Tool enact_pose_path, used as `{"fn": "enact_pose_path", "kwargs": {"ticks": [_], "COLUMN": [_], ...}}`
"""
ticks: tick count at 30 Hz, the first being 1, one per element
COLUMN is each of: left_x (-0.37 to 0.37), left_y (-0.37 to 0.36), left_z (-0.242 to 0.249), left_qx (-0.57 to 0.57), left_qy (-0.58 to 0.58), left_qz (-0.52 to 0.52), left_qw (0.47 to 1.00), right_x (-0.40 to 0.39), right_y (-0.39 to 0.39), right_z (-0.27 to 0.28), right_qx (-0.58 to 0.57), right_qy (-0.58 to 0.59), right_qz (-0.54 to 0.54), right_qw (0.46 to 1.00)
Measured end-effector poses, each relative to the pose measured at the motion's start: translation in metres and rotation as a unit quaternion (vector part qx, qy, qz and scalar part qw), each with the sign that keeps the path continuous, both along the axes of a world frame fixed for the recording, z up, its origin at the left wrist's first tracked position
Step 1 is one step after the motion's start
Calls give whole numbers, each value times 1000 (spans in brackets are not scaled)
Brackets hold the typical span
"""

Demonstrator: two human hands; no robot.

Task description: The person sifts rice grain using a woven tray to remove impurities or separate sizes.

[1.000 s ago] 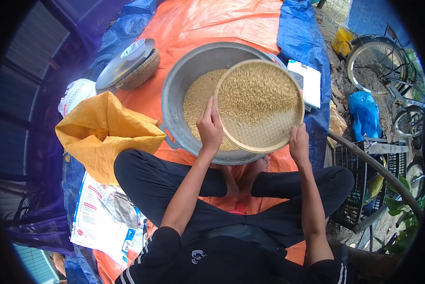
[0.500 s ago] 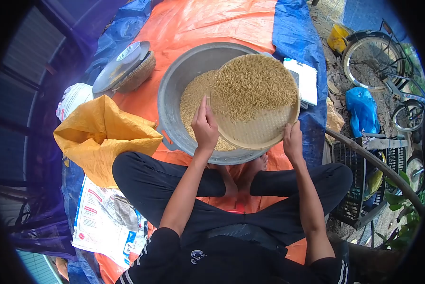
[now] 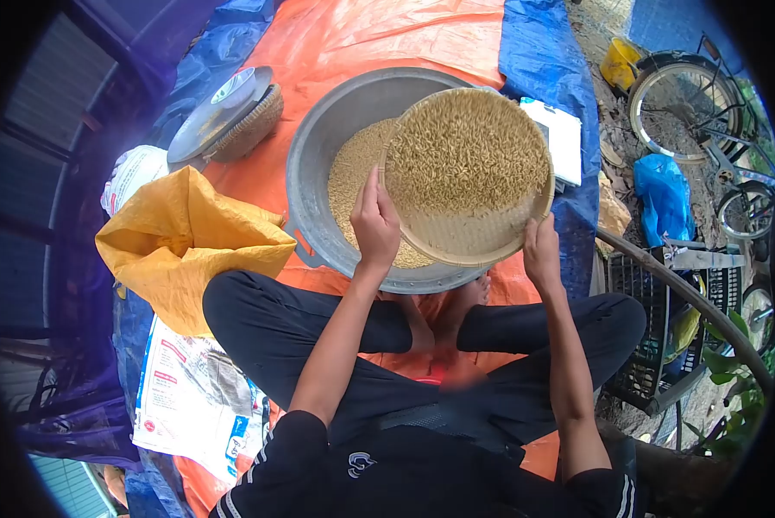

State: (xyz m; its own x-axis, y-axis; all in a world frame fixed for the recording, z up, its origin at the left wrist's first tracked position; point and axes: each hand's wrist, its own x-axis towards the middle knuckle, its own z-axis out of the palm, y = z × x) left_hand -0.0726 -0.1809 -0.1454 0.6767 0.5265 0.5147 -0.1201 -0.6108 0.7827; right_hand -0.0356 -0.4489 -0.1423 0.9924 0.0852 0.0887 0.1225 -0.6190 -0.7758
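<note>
A round woven winnowing basket [image 3: 465, 240] is held over the right part of a big grey basin [image 3: 308, 164]. My left hand [image 3: 374, 223] grips its left rim, and my right hand [image 3: 541, 252] closes on the lower right rim. Unhusked rice grains [image 3: 469, 151] cover most of the basket, blurred by motion, while the woven bottom shows bare on the side nearest me. Inside the basin lies a heap of paler grain [image 3: 353, 173], partly hidden behind the basket and my left hand.
An opened orange-yellow sack [image 3: 189, 250] stands left of the basin. Behind it is another basket [image 3: 254, 129] with a grey lid-like pan [image 3: 206, 129] on top. Printed white sacking [image 3: 193, 388] lies at lower left. At right are a black crate [image 3: 638, 345], a blue bag [image 3: 664, 198] and a bicycle [image 3: 685, 108].
The winnowing basket has shifted slightly up and right with both hands. Its grains have spread down toward me, covering more of the woven bottom.
</note>
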Motion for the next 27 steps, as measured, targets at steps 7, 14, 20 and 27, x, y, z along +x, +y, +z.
{"fn": "enact_pose_path", "kwargs": {"ticks": [7,14,20,27], "left_x": [-1,0,-9,-5], "left_y": [5,7,16,13], "left_z": [-33,-37,-29,-33], "left_qx": [26,-178,-116,-145], "left_qy": [78,157,180,182], "left_qz": [-17,-42,18,14], "left_qw": [996,971,977,973], "right_x": [-4,10,8,-11], "right_y": [-3,-6,1,18], "right_z": [-17,-33,-52,-14], "right_qx": [-45,-55,-7,-62], "right_qy": [48,53,142,72], "right_qz": [2,5,43,16], "right_qw": [998,997,989,995]}}
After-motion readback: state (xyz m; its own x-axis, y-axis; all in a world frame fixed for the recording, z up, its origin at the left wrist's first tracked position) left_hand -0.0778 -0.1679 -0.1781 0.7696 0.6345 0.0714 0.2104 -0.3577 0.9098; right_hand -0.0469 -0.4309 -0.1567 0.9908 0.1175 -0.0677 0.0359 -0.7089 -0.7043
